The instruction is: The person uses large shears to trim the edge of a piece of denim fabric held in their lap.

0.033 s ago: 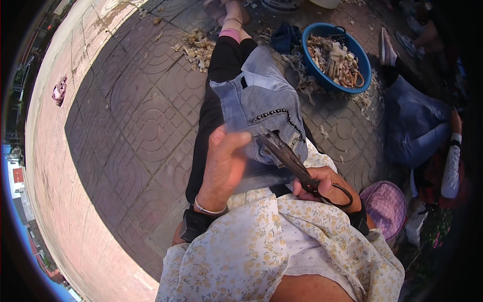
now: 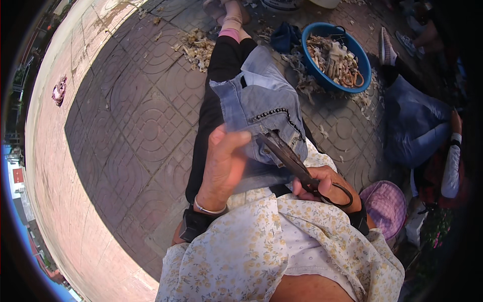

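Note:
A piece of light blue denim point(image 2: 256, 100) with a row of dark studs lies over my outstretched legs in black trousers. My left hand point(image 2: 224, 163) grips the near edge of the denim, thumb on top, with a thin bangle on the wrist. My right hand point(image 2: 327, 186) has its fingers through the handles of large dark scissors point(image 2: 287, 153). The blades point up and to the left into the denim, right beside my left thumb.
A blue basin point(image 2: 314, 75) full of pale cloth scraps stands ahead on the right, with more scraps point(image 2: 198, 48) strewn on the patterned paving. Another person point(image 2: 417, 126) in blue sits at the right. A pink hat point(image 2: 385, 204) lies by my right elbow.

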`<control>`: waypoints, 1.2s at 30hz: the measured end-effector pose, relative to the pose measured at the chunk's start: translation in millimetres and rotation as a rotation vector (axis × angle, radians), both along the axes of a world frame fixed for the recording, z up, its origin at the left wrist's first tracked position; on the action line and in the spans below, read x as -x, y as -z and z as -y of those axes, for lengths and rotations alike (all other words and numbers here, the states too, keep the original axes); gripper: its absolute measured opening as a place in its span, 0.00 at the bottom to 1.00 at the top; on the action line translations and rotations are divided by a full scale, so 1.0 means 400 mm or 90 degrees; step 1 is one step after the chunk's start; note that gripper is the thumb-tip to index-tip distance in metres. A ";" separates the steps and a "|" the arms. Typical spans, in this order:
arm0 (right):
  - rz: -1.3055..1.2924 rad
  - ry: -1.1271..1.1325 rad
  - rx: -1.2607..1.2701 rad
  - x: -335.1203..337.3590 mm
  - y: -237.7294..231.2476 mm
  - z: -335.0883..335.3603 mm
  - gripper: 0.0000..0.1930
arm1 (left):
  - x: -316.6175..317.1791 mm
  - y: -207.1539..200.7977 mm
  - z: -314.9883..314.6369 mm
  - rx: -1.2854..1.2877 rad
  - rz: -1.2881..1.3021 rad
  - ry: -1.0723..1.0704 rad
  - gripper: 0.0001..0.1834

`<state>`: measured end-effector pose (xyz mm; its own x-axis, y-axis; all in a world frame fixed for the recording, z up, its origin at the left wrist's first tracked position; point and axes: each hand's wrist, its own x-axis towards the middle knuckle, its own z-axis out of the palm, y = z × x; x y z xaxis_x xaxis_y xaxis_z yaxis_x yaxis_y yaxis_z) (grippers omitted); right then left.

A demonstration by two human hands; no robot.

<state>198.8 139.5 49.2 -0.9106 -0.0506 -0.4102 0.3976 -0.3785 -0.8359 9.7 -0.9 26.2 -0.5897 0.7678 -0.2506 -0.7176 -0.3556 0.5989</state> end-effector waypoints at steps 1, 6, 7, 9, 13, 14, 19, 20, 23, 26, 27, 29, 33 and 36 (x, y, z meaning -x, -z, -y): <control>0.001 0.012 0.001 0.000 -0.001 0.003 0.40 | -0.001 -0.003 -0.001 -0.001 0.004 0.002 0.19; 0.002 -0.012 -0.025 -0.005 0.014 -0.004 0.41 | -0.003 -0.003 -0.001 -0.010 0.021 0.011 0.19; 0.002 -0.013 -0.032 -0.006 0.017 -0.004 0.42 | -0.002 -0.003 -0.001 -0.009 0.017 0.011 0.19; -0.002 -0.012 -0.043 0.004 0.020 -0.010 0.42 | 0.007 -0.002 -0.010 -0.010 0.004 0.012 0.18; 0.009 -0.016 -0.046 0.007 0.025 -0.017 0.42 | 0.011 -0.002 -0.013 -0.013 -0.008 0.015 0.18; 0.014 -0.021 -0.042 0.009 0.023 -0.018 0.42 | 0.011 -0.003 -0.013 -0.014 -0.009 0.016 0.18; 0.036 -0.034 -0.019 0.024 -0.006 -0.015 0.41 | 0.014 -0.006 -0.005 -0.011 -0.001 0.015 0.17; 0.035 -0.032 -0.011 0.024 -0.004 -0.015 0.40 | 0.014 -0.007 -0.005 -0.012 0.002 0.013 0.17; 0.042 -0.014 0.011 0.021 0.003 -0.009 0.38 | 0.015 0.015 -0.002 0.026 0.001 0.001 0.16; -0.003 -0.008 0.007 0.013 -0.005 -0.013 0.31 | 0.010 -0.007 -0.030 0.075 -0.010 -0.005 0.22; -0.071 -0.026 -0.015 0.015 -0.004 -0.019 0.28 | 0.009 -0.013 -0.028 0.081 -0.005 -0.002 0.24; -0.103 -0.013 -0.043 0.030 -0.022 -0.009 0.26 | 0.005 -0.017 -0.035 0.065 -0.015 -0.039 0.29; -0.155 -0.040 -0.125 0.030 0.047 -0.003 0.25 | -0.004 -0.025 -0.064 0.034 0.016 -0.118 0.27; -0.160 -0.006 -0.096 0.023 0.014 -0.004 0.25 | -0.016 -0.065 -0.063 0.122 0.003 -0.035 0.06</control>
<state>189.7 141.1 43.6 -0.9843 -0.0146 -0.1760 0.1743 -0.2393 -0.9552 16.2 24.1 52.2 -0.6279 0.6727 -0.3915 -0.7032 -0.2746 0.6559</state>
